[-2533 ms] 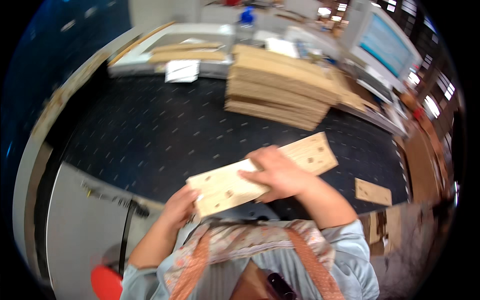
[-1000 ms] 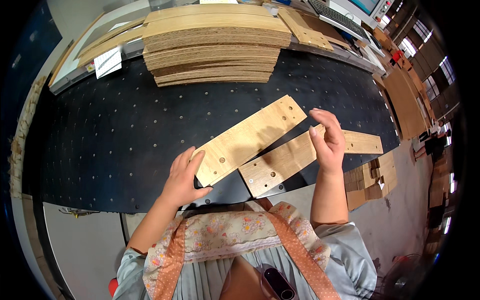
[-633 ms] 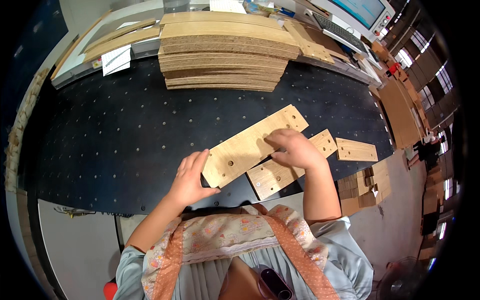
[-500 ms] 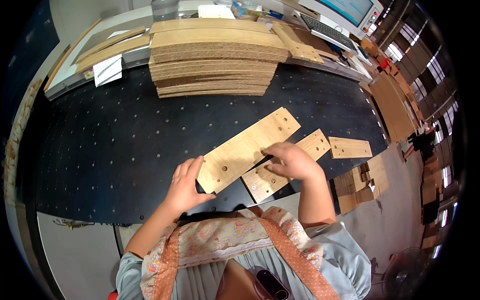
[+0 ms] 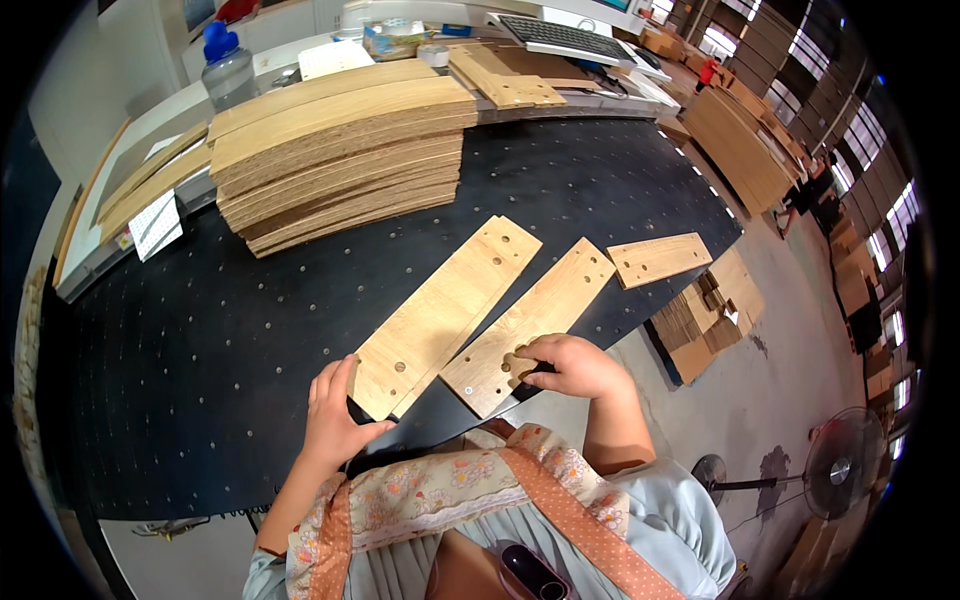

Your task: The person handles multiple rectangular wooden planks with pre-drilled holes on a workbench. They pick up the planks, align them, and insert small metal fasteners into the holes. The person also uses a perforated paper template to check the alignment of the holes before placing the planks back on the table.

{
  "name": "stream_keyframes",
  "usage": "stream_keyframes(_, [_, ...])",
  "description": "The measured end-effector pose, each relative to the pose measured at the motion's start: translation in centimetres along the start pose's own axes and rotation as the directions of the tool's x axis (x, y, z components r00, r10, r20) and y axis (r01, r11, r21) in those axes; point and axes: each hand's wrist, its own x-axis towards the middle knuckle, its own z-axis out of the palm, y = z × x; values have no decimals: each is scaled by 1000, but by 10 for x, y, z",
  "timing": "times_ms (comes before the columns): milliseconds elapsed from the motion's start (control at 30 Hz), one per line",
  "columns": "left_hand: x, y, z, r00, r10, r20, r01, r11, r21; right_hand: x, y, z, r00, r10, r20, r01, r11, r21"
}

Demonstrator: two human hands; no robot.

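A wide wooden board (image 5: 440,315) with drilled holes lies slanted on the black table, with the edge of another board showing beneath its right side. My left hand (image 5: 335,410) cups its near left corner, fingers along the side and thumb spread at the end. Beside it lies a second drilled board (image 5: 545,310), with a small silver fitting near its close end. My right hand (image 5: 580,367) has thumb and curled fingers at this board's right edge, near a large hole. A shorter drilled board (image 5: 660,258) lies farther right.
A tall stack of wooden boards (image 5: 340,150) stands at the back left. Behind are a blue-capped bottle (image 5: 228,75), papers and a keyboard (image 5: 570,38). Cardboard (image 5: 705,315) lies beyond the table's right edge, and a fan (image 5: 840,468) stands on the floor.
The view has swung to the right. My right hand has moved from above the gap between the boards to the second board's right edge. My left hand stays at the same corner.
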Motion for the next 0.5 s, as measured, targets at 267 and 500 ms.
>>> stream_keyframes(267, [-2, -1, 4, 995, 78, -55, -77, 997, 11, -11, 1, -7, 996, 88, 1, -88, 996, 14])
stream_keyframes(500, [-3, 7, 4, 998, 35, -59, -33, 999, 33, -18, 12, -11, 995, 91, 33, -91, 995, 28])
